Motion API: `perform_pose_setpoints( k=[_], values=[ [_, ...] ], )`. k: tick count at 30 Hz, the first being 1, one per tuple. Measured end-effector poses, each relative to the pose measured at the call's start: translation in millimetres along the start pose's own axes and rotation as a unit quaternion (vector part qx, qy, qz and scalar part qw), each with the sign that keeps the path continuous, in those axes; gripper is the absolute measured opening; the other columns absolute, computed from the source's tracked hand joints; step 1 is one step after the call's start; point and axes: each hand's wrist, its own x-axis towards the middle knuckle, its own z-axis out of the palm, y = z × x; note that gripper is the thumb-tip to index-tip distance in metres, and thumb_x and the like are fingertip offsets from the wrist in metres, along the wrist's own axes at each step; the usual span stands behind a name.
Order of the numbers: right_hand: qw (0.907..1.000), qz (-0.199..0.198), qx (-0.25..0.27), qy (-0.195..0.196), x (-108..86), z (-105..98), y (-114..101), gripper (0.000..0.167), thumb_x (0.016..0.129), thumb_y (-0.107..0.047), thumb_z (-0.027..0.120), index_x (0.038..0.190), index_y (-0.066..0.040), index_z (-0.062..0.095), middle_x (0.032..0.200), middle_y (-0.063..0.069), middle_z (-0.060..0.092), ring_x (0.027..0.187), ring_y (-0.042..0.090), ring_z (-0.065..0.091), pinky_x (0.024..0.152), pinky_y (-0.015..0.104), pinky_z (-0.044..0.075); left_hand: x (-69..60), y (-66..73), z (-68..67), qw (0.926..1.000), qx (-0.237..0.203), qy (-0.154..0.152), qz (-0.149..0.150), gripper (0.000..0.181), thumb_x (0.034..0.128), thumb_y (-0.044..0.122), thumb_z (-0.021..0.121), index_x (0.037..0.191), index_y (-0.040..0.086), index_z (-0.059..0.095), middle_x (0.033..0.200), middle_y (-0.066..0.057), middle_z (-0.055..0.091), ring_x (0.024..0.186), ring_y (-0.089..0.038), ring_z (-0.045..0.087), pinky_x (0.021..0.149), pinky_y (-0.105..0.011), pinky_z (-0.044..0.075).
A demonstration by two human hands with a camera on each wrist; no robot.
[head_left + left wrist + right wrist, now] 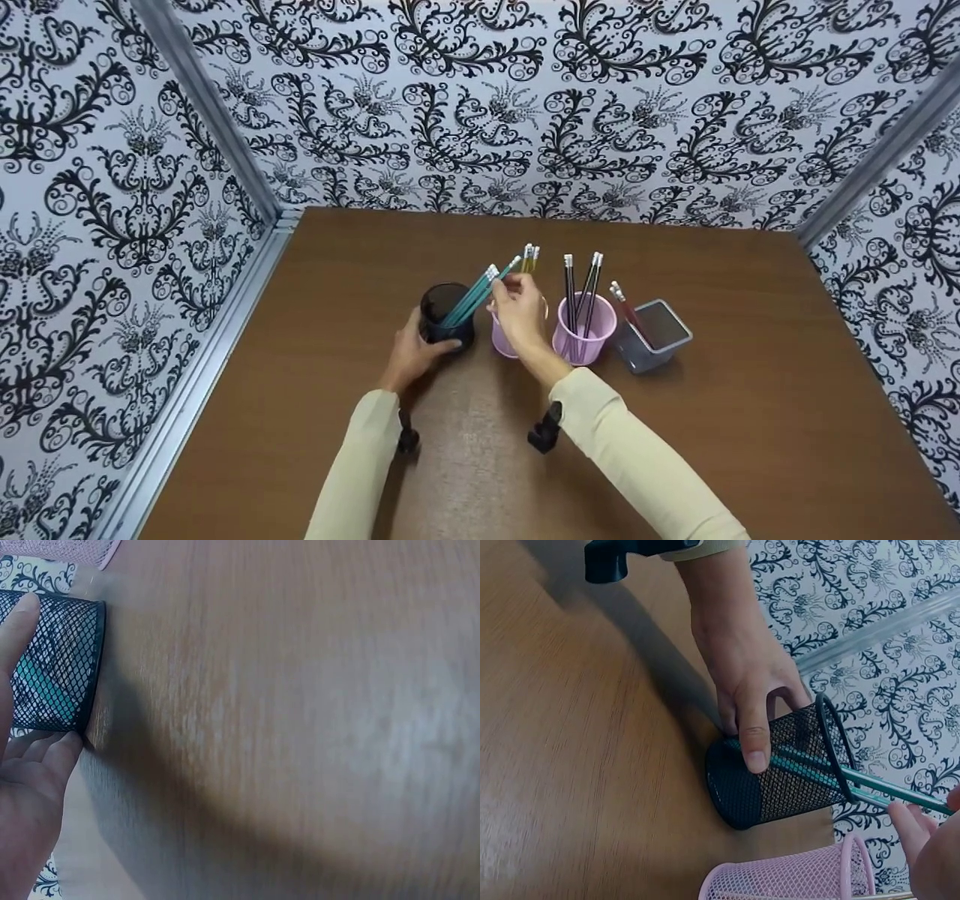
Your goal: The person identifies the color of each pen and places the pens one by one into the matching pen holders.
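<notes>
My left hand [412,351] grips a round black mesh pencil cup [439,300] from its left side, thumb across the front wall. Several green pencils [471,300] with white eraser ends lean out of its right side. At their upper ends, my right hand [523,309] pinches a green pencil; exactly how many it holds is partly hidden by the fingers. Behind that hand stands a pink mesh cup [504,342], partly covered, with yellow pencils [529,259] rising from it. The left wrist view shows the left fingers [64,754] at the black cup's base.
Right of the hands, a second pink mesh cup [601,330] holds black pencils [570,289]. Beside it, a square grey mesh holder [637,356] contains red pencils [628,309]. All stand on a brown wooden table [750,420], with patterned walls [480,112] behind and at both sides.
</notes>
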Motion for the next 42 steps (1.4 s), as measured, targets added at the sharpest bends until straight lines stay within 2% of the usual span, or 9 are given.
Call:
perform_pose_setpoints(
  k=[6, 12, 19, 24, 29, 32, 36, 39, 42],
  values=[
    [0.9986, 0.015, -0.037, -0.035, 2.3, 0, 3, 0.021, 0.098, -0.009, 0.06, 0.108, 0.009, 0.061, 0.089, 0.022, 0.072, 0.058, 0.006, 0.063, 0.056, 0.025, 0.059, 1.2, 1.0, -0.8, 0.9998, 0.02, 0.007, -0.002, 0.087, 0.0768, 0.026, 0.088, 0.149, 0.013, 0.04, 0.146, -0.014, 0.056, 0.134, -0.028, 0.054, 0.116, -0.049, 0.039],
    [0.9949, 0.004, -0.079, -0.063, 4.5, 0, 8, 0.018, 0.097, -0.01, 0.062, 0.1, 0.007, 0.066, 0.085, 0.022, 0.073, 0.053, 0.007, 0.062, 0.058, 0.038, 0.061, -0.8, 2.4, -0.7, 0.9997, 0.023, 0.007, -0.009, 0.087, 0.0769, 0.026, 0.088, 0.148, 0.013, 0.04, 0.146, -0.014, 0.055, 0.135, -0.029, 0.053, 0.117, -0.049, 0.038],
    [0.9862, -0.023, -0.144, -0.079, 7.5, -2, 9, 0.017, 0.096, -0.011, 0.065, 0.095, 0.005, 0.068, 0.082, 0.02, 0.073, 0.055, 0.016, 0.066, 0.046, 0.022, 0.053, -0.8, 4.9, 3.5, 0.9996, 0.027, 0.007, -0.007, 0.084, 0.077, 0.025, 0.087, 0.146, 0.011, 0.041, 0.144, -0.014, 0.057, 0.132, -0.029, 0.056, 0.116, -0.049, 0.04],
    [0.9792, -0.036, -0.182, -0.081, 7.4, -3, 9, 0.019, 0.095, -0.013, 0.066, 0.096, 0.006, 0.071, 0.076, 0.016, 0.074, 0.055, 0.024, 0.07, 0.045, 0.02, 0.051, -0.2, 4.5, 5.3, 0.9997, 0.025, 0.002, -0.005, 0.084, 0.0762, 0.025, 0.088, 0.145, 0.011, 0.042, 0.144, -0.015, 0.057, 0.132, -0.029, 0.056, 0.116, -0.049, 0.04],
    [0.9825, -0.019, -0.164, -0.087, 4.4, -3, 11, 0.02, 0.096, -0.012, 0.065, 0.098, 0.007, 0.07, 0.08, 0.021, 0.074, 0.067, 0.038, 0.073, 0.045, 0.02, 0.052, -1.3, 1.5, 6.3, 0.9996, 0.024, -0.004, -0.013, 0.086, 0.076, 0.026, 0.088, 0.146, 0.012, 0.04, 0.146, -0.015, 0.055, 0.134, -0.029, 0.054, 0.117, -0.048, 0.038],
    [0.9865, -0.01, -0.136, -0.09, 3.7, -3, 12, 0.019, 0.096, -0.009, 0.063, 0.098, 0.009, 0.07, 0.084, 0.027, 0.073, 0.069, 0.04, 0.073, 0.049, 0.027, 0.057, -1.0, -0.4, 5.7, 0.9997, 0.022, -0.004, -0.006, 0.086, 0.0754, 0.026, 0.089, 0.146, 0.012, 0.041, 0.144, -0.014, 0.057, 0.133, -0.028, 0.055, 0.115, -0.048, 0.041],
    [0.9888, -0.004, -0.113, -0.098, 1.5, -3, 12, 0.017, 0.095, -0.005, 0.061, 0.1, 0.01, 0.069, 0.082, 0.026, 0.072, 0.058, 0.03, 0.07, 0.053, 0.034, 0.059, -2.2, -2.5, 2.7, 0.9998, 0.021, 0.001, 0.006, 0.085, 0.0746, 0.025, 0.089, 0.145, 0.011, 0.043, 0.142, -0.014, 0.058, 0.132, -0.028, 0.056, 0.113, -0.047, 0.043],
    [0.9895, -0.004, -0.1, -0.105, -2.8, -4, 13, 0.016, 0.095, -0.005, 0.062, 0.099, 0.009, 0.069, 0.078, 0.02, 0.071, 0.055, 0.017, 0.066, 0.05, 0.029, 0.058, -4.9, -3.0, -0.3, 0.9998, 0.02, 0.0, -0.002, 0.085, 0.0746, 0.023, 0.089, 0.144, 0.01, 0.043, 0.142, -0.013, 0.058, 0.132, -0.028, 0.055, 0.114, -0.048, 0.042],
    [0.9906, -0.02, -0.08, -0.11, -7.9, -8, 14, 0.014, 0.094, -0.004, 0.063, 0.096, 0.008, 0.069, 0.077, 0.02, 0.07, 0.056, 0.016, 0.066, 0.051, 0.029, 0.058, -7.0, -3.5, -3.3, 0.9997, 0.019, -0.001, -0.013, 0.085, 0.0747, 0.021, 0.089, 0.144, 0.008, 0.042, 0.143, -0.015, 0.056, 0.132, -0.029, 0.054, 0.115, -0.05, 0.041]
  ],
)
